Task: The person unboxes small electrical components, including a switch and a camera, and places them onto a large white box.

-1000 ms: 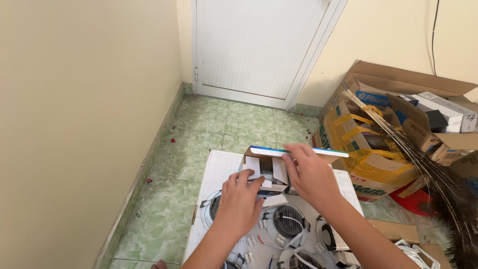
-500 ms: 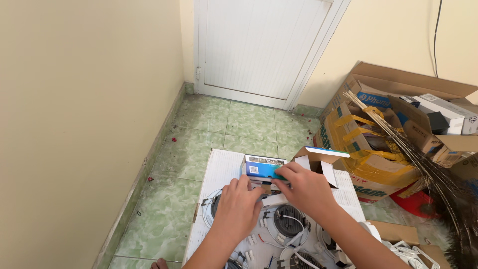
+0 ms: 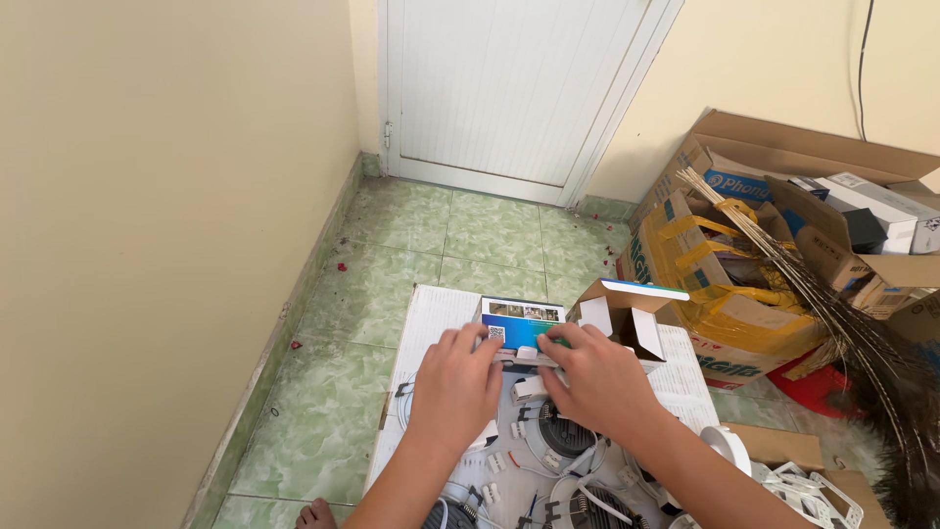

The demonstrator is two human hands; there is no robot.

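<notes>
- The small carton (image 3: 522, 324), white with a blue printed panel, sits on the white sheet (image 3: 431, 318) spread over the green tiled floor (image 3: 362, 294), in front of the white door (image 3: 519, 88).
- The left hand (image 3: 455, 387) rests at the near left side of the small carton, fingers curled onto a white part (image 3: 529, 355) at its near edge; the grip looks narrow, pinching that part.
- The right hand (image 3: 602, 382) comes in at the carton's near right, fingers closed on the same white part, so both hands share it.
- Right of the small carton its open flaps (image 3: 627, 309) stand up, one edged with blue and green.
- Nearer the person than the carton lie round lamp fittings (image 3: 563, 431) with loose wires (image 3: 470, 490) and small white connectors.
- Further right of the carton stands a big cardboard box (image 3: 725, 255) bound with yellow tape, and a broom of thin sticks (image 3: 832, 313) leans across it.
- Risk, as I judge it: the carton is light and unsupported, so a push from either hand could slide or tip it.
- The raised flaps could catch the right wrist and crease.
- The wires lying just below the hands might snag a finger and drag a fitting along.
</notes>
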